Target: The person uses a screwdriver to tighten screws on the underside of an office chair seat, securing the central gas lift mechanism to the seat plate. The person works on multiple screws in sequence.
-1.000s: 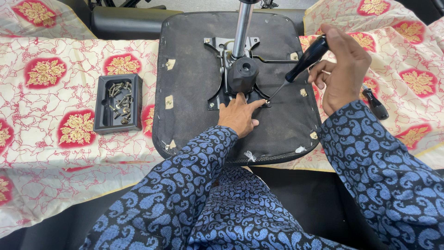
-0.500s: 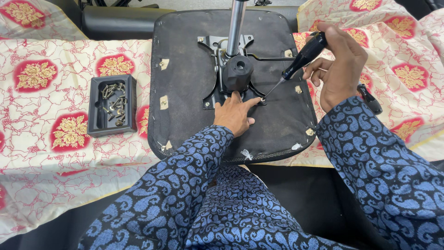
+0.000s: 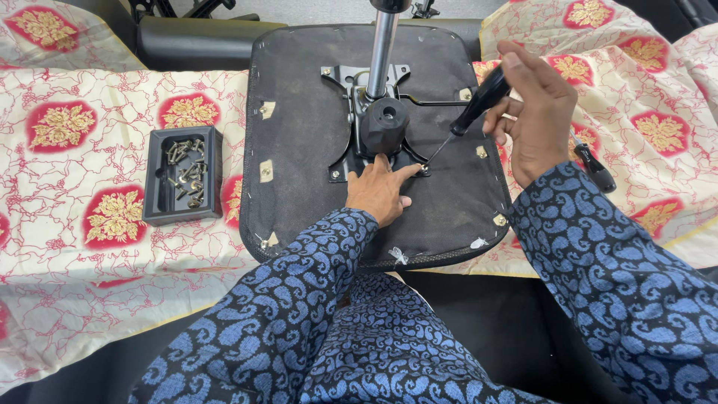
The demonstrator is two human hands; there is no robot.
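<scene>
- Across the patterned cloth (image 3: 90, 247) in front of me lies an upturned chair seat (image 3: 299, 150), its underside black and dusty, with small pale tabs along the edges.
- At the seat's middle I see a black metal mounting plate (image 3: 340, 78) with a black hub (image 3: 385, 123) and a shiny steel column (image 3: 381, 45) rising away from me.
- My right hand (image 3: 535, 120) is wrapped tight around the black handle of a screwdriver (image 3: 467, 120), fingers fully curled; the thin shaft slants down and left to the plate's near right corner.
- My left hand (image 3: 378, 191) rests flat on the seat just below the hub, fingers half spread, gripping nothing; the forefinger reaches to the spot where the screwdriver tip lands, at a small screw (image 3: 424, 169) I can barely make out.
- So the tool lies between my two hands, its tip touching or just beside my left fingertip; I cannot tell which.
- Left of the seat, well apart from both hands, a black tray (image 3: 153, 209) holds loose screws.
- Right of the seat, behind my right forearm, a second black-handled tool (image 3: 597, 168) lies on the cloth.
</scene>
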